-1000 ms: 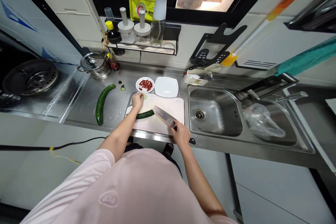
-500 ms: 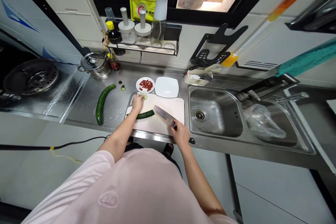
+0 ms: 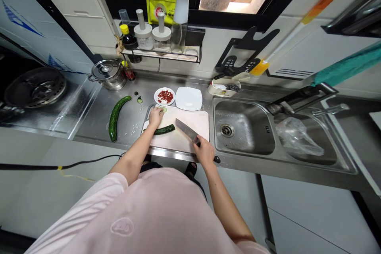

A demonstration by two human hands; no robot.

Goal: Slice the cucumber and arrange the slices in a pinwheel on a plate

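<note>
My right hand (image 3: 205, 150) is wrapped round the black handle of a kitchen knife (image 3: 186, 130). The broad blade points up and left over the white cutting board (image 3: 193, 121). At the board's upper left edge, the fingers of my left hand (image 3: 156, 116) are drawn together on a pale green cucumber slice (image 3: 164, 109). A cut length of dark green cucumber (image 3: 165, 129) lies across the board, its left part hidden under my left forearm. A whole curved cucumber (image 3: 115, 118) rests on the steel counter to the left.
Behind the board stand a small plate of chopped red pieces (image 3: 164, 97) and a white square dish (image 3: 189, 99). Small cucumber scraps (image 3: 139, 99) lie left of them. A lidded pot (image 3: 108, 74) is farther back; a sink (image 3: 244, 127) adjoins on the right.
Almost nothing differs. Both hands, the knife and the cucumber keep their places; only the camera view shifts very slightly.
</note>
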